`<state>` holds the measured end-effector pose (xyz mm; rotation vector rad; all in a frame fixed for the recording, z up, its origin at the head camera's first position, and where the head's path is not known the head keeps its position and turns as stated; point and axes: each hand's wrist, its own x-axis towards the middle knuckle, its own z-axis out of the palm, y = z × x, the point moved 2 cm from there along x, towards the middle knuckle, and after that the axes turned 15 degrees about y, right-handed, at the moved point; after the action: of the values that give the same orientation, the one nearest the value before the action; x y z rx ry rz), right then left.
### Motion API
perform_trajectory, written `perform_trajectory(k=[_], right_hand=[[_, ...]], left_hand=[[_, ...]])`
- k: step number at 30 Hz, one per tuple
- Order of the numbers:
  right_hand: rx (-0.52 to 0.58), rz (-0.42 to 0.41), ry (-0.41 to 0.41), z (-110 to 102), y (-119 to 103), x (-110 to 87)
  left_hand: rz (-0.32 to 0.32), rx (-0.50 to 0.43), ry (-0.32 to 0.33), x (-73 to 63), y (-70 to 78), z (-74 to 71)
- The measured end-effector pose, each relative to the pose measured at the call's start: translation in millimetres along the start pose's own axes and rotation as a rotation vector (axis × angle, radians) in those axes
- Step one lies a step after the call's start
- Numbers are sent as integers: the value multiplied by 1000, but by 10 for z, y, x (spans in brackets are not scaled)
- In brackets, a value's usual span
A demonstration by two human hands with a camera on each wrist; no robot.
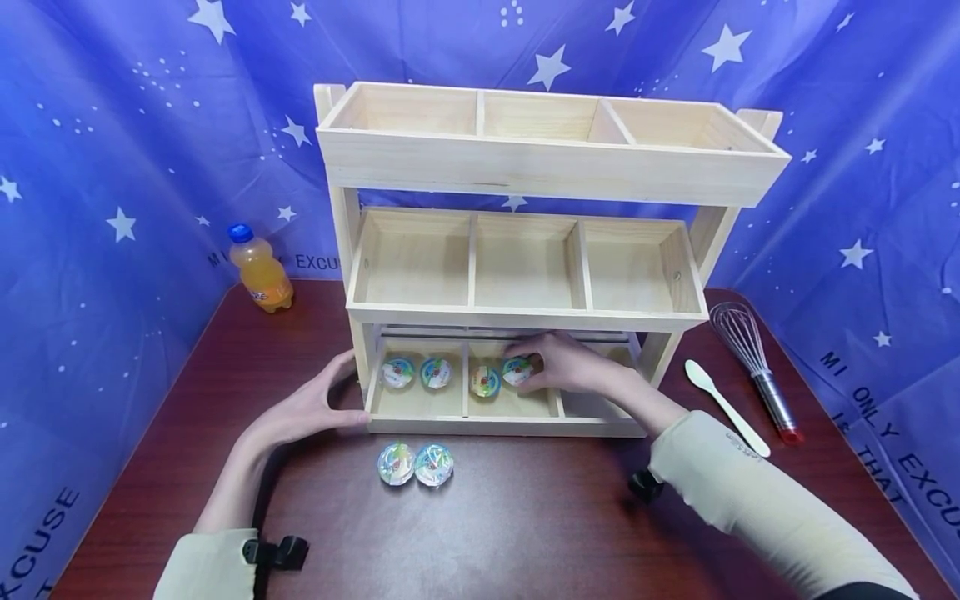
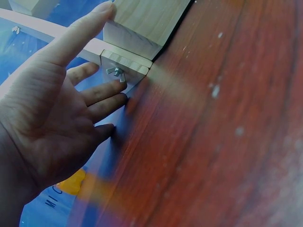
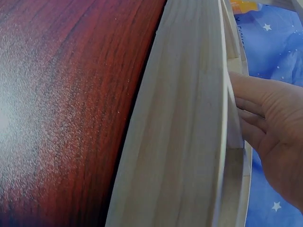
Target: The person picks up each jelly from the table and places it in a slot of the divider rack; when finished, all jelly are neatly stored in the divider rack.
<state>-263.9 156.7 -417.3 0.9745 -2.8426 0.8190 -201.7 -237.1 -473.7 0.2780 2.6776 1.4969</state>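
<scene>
A three-tier wooden rack (image 1: 495, 317) stands on the table. In the middle compartment of its bottom tier, my right hand (image 1: 566, 364) holds a small jelly cup (image 1: 517, 371) between thumb and fingers. Another jelly cup (image 1: 484, 382) sits just left of it. The left compartment contains two more, one jelly cup (image 1: 398, 372) beside another (image 1: 436, 373). At the rack's lower left corner is my left hand (image 1: 311, 408), its fingers loosely extended along the side and its thumb at the front board. In the right wrist view, the front board hides my right fingertips.
Two jelly cups (image 1: 415, 464) lie side by side on the table (image 1: 510, 517) before the rack. An orange drink bottle (image 1: 260, 268) stands at the back left. To the right lie a pale spoon (image 1: 726, 407) and a whisk (image 1: 757, 371). Blue star-patterned cloth (image 1: 120, 167) surrounds the table.
</scene>
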Motion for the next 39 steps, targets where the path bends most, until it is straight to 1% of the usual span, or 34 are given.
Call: perform_trajectory(k=[4,8,11,15,18,22,25,29,32,39], right_hand=[[72,33,14,-65,17,-17],[158,141,19,-125,44,-45],[226,207,42,-152,54,-78],[282,200,129,-130,43,-125],[297,172,235,-89,1,-150],[324,179,377,-20,-99,-165],[397,203,443,48,-170,-169],[517,211,474,151,-239,-194],[586,211,497,215,-273,-235],[657,170,518,286,-345,-268]], left_hand=[[15,-3,5,7,7,-1],[13,-2,3,4,8,-6],[9,-3,3,0,9,-7],[0,7,7,-8,8,-14],[-1,11,9,-17,9,-27],[-3,10,10,-11,13,-36],[-9,12,9,-5,19,-35],[-7,6,6,-10,5,-12],[-1,2,1,-10,-4,17],[-12,2,5,0,13,0]])
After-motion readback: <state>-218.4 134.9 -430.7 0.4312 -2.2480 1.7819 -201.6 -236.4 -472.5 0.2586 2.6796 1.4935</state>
